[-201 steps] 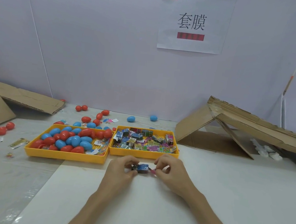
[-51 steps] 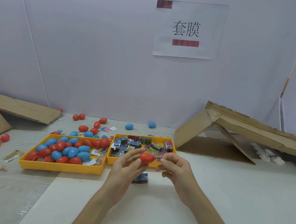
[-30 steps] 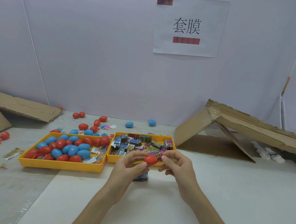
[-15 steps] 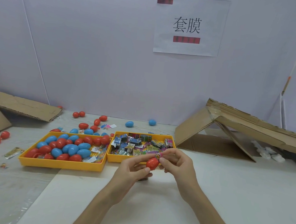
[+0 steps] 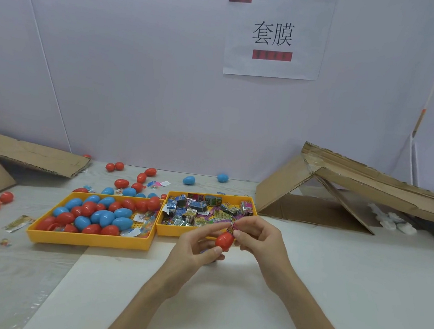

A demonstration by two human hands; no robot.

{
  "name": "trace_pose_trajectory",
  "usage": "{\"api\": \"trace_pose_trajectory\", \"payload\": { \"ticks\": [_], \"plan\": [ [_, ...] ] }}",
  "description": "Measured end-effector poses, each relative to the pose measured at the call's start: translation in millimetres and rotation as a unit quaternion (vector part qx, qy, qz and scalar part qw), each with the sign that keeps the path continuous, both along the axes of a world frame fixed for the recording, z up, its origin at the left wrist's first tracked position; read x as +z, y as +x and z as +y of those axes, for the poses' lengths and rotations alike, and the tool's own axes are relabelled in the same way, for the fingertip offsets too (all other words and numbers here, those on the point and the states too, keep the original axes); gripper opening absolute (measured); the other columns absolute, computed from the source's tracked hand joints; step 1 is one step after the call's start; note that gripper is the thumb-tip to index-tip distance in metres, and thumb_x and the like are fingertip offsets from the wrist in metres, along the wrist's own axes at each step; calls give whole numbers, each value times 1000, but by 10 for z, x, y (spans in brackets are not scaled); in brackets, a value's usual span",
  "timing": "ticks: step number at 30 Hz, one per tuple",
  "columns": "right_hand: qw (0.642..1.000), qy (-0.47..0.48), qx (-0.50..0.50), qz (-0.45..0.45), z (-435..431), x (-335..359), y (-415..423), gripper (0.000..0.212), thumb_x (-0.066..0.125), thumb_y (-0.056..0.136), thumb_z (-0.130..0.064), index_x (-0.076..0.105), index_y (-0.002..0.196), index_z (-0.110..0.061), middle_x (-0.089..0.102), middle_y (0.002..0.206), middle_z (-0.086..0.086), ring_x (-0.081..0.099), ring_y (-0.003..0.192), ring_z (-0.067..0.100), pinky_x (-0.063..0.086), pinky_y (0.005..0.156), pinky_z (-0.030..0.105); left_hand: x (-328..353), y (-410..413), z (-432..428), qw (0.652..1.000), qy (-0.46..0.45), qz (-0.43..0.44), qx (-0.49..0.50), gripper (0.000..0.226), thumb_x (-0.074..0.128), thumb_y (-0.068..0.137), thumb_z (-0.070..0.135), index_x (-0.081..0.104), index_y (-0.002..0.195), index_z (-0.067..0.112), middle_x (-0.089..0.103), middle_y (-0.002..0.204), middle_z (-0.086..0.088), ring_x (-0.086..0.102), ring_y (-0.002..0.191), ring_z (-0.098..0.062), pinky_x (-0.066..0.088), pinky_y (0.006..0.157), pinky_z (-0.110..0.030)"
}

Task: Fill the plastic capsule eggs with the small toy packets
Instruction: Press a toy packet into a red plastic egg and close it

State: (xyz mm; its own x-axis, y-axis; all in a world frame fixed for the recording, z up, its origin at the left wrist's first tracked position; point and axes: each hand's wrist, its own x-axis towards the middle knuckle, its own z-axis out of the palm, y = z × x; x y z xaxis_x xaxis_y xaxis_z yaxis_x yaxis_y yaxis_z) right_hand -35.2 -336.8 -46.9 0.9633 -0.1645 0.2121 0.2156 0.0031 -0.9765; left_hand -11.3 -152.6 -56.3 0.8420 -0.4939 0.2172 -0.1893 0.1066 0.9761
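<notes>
Since a second ago the red capsule egg [image 5: 225, 240] has tipped from lying sideways to near upright, and both hands sit a bit lower. Left hand [image 5: 196, 245] grips the egg: thumb across its lower near side, index finger along the far side. Right hand [image 5: 259, 238] has fingers curled, pinching a small toy packet [image 5: 231, 226] right at the egg's top end. Packet touches the egg; can't tell if any of it is inside. Egg is held above the table [image 5: 330, 297], just in front of the packet tray [image 5: 176, 233]. Egg tray [image 5: 90, 240] with red and blue eggs is just left of it.

Hidden: egg's opening sits behind the right fingertips and its bottom behind the left thumb. Packet is mostly covered, print unreadable. Cardboard ramp [image 5: 315, 190] is cut off at the right edge.
</notes>
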Motion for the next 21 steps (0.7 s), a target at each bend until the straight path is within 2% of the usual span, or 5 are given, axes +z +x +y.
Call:
{"api": "trace_pose_trajectory", "payload": {
  "ticks": [3,6,10,16,21],
  "plan": [
    [1000,-16,-2,-12,0,4,-10,16,73,87,0,73,94,-14,76,86,7,70,76,18,52,66,26,-6,3,-9,1000,6,-3,20,37,74,84,26,73,117,43,72,115,12,71,105,-21,60,83,-32],
    [999,-14,-17,-27,11,22,-16,17,76,84,1,73,89,-15,75,85,5,69,76,16,52,64,22,-17,7,-10,1000,1,-6,31,35,73,86,21,75,115,40,73,114,9,72,104,-23,60,85,-35],
    [997,-37,-45,-41,24,39,-25,20,80,80,-2,72,86,-20,73,85,-2,68,73,10,55,66,23,-25,6,-11,999,2,-7,38,40,70,93,7,76,111,43,73,111,9,72,102,-22,60,83,-32],
    [992,-88,-69,-56,39,13,-16,15,81,82,-11,73,87,-22,73,88,-7,68,77,12,53,68,23,-15,23,-19,999,2,-15,51,40,73,91,11,75,111,45,73,111,11,72,103,-21,60,82,-32],
    [986,-127,-72,-81,50,9,-20,22,82,81,-12,71,89,-29,71,92,-16,67,76,9,55,65,24,-19,34,-19,998,5,-12,60,46,69,93,5,75,107,49,73,107,15,72,101,-17,59,77,-28]
  ]
}}
